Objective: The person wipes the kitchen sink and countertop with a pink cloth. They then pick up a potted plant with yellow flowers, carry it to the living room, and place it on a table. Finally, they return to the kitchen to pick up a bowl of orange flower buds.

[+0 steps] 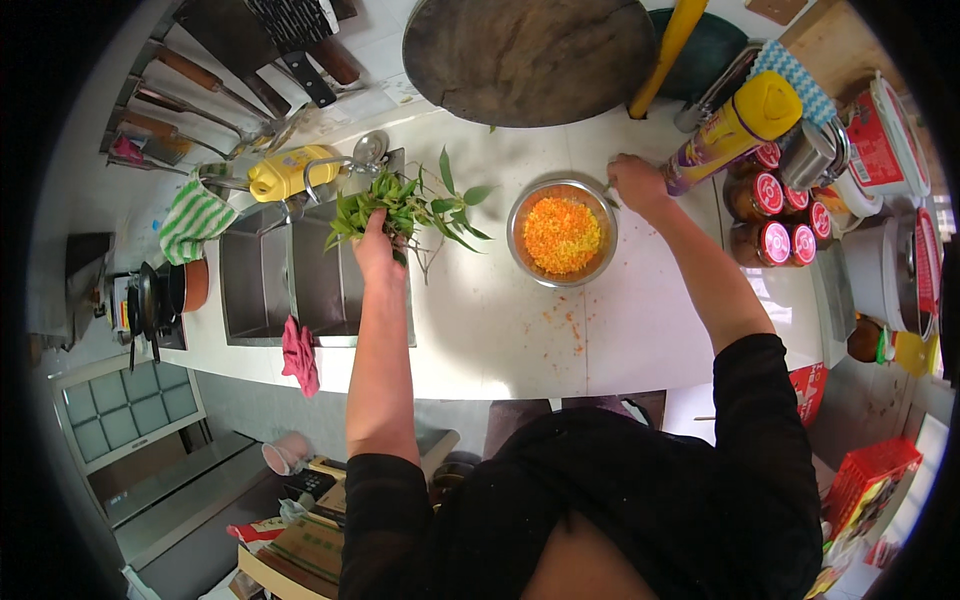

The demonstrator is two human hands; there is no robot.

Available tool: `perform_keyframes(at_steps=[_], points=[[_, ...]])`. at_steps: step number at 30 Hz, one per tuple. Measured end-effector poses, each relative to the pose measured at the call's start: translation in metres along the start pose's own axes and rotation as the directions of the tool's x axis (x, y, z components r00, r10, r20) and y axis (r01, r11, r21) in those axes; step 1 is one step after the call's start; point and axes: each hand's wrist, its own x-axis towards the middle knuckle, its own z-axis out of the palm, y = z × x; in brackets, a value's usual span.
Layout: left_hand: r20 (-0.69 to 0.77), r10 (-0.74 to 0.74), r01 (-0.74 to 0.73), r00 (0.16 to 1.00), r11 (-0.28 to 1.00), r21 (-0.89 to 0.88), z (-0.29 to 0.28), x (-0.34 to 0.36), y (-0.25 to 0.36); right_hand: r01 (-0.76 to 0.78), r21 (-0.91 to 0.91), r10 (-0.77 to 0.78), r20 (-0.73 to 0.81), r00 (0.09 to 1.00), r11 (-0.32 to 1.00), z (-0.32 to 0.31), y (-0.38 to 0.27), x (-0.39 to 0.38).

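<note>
My left hand is closed around a bunch of leafy green stems, held over the sink's right edge and the counter beside it. A few longer sprigs stick out to the right. My right hand is just beyond the right rim of a round metal bowl, its fingers pressed together. A small dark green bit shows by its fingertips, too small to make out. Finely chopped orange and yellow pieces fill the bowl, which stands on the white counter.
A double sink lies left, with a pink cloth over its front edge. Behind it stands a yellow bottle. A round wooden board leans at the back. Right are a purple-and-yellow spray can and several lidded jars.
</note>
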Motion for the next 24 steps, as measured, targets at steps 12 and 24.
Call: perform_keyframes(at_steps=[12,24], points=[[0.012,-0.134,0.133,0.991,0.962,-0.238,-0.013,-0.025,-0.005,0.227,0.654,-0.001,-0.327,0.945,0.722,-0.075,-0.127,0.003],[0.333,-0.198,0.297,0.922,0.912,-0.281,0.029,-0.092,-0.008,0.415,0.491,-0.275,-0.333,0.902,0.766,-0.048,-0.243,-0.029]])
